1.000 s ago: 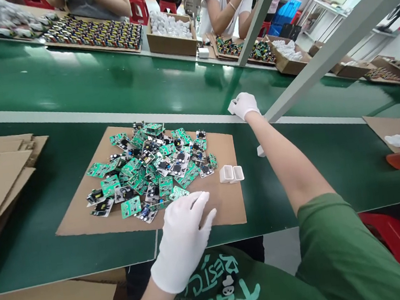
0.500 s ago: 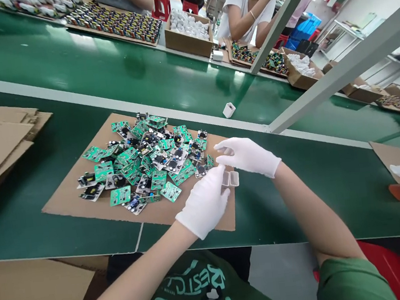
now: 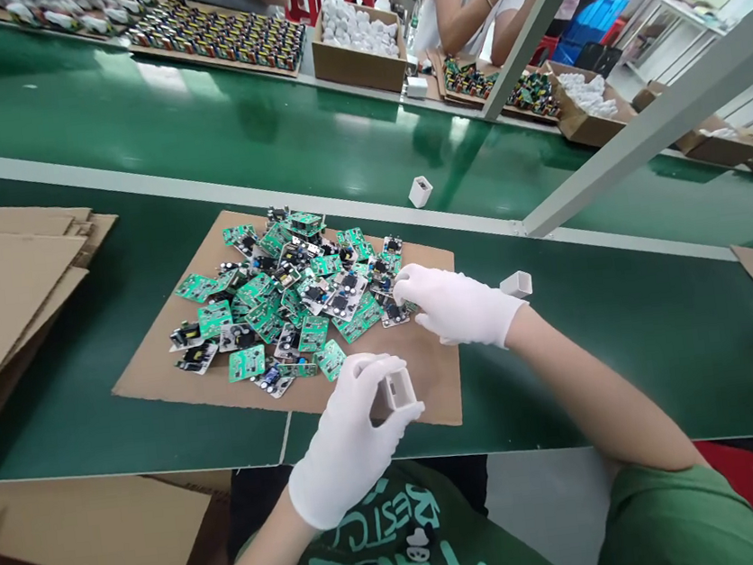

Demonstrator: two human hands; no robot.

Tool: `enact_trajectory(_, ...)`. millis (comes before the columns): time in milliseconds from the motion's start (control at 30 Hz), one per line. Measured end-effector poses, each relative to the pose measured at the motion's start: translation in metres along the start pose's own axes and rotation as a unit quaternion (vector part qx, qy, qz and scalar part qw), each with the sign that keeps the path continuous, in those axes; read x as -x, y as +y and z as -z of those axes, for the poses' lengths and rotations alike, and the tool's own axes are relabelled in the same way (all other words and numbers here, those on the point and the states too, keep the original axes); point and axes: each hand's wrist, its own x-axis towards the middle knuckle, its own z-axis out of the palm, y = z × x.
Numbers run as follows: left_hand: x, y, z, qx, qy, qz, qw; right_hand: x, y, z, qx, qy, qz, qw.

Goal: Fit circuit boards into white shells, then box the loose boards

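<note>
My left hand (image 3: 356,430), in a white glove, is closed around a white plastic charger housing (image 3: 399,390). It holds the housing above the front edge of the cardboard sheet (image 3: 437,402), with the hollow end showing. My right hand (image 3: 457,305), also gloved, is at the right side of a heap of small circuit boards (image 3: 314,333). Its fingers are bent and the thumb stands a little apart, with the fingertips close to the boards at the edge. Some boards lie green side up, others show black and silver parts. A second white housing (image 3: 518,284) lies beside my right wrist.
Another white housing (image 3: 421,191) stands on the green belt (image 3: 231,145) beyond the pale rail. Stacked cardboard (image 3: 3,289) lies at left. A slanting metal post (image 3: 606,147) crosses at right. Across the belt are boxes of white parts (image 3: 358,35) and people working.
The two hands have moved apart. My left hand came nearer to me with one housing, and my right hand shifted slightly left to the boards. A housing now lies by my right wrist.
</note>
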Motion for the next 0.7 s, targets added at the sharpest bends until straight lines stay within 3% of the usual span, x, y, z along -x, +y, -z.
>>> enact_trajectory(67,0.004,-0.003,0.001,0.019,0.023,-0.002,1.0,-0.006,0.001,-0.002,-0.045,0.029,-0.024,0.998)
enact_trajectory(167,0.004,-0.008,0.0,0.049,0.028,-0.014,0.998,-0.018,0.005,-0.006,-0.102,0.094,-0.141,0.98)
enact_trajectory(267,0.004,-0.013,-0.002,0.075,0.035,-0.016,0.996,-0.028,0.006,-0.008,-0.126,0.066,-0.216,0.966)
enact_trajectory(600,0.004,-0.016,-0.001,0.115,0.044,0.035,0.992,-0.012,0.002,-0.001,-0.242,0.069,-0.187,0.949)
enact_trajectory(700,0.004,-0.015,0.001,0.118,0.048,0.038,0.991,0.005,-0.006,0.009,-0.299,0.121,-0.173,0.931)
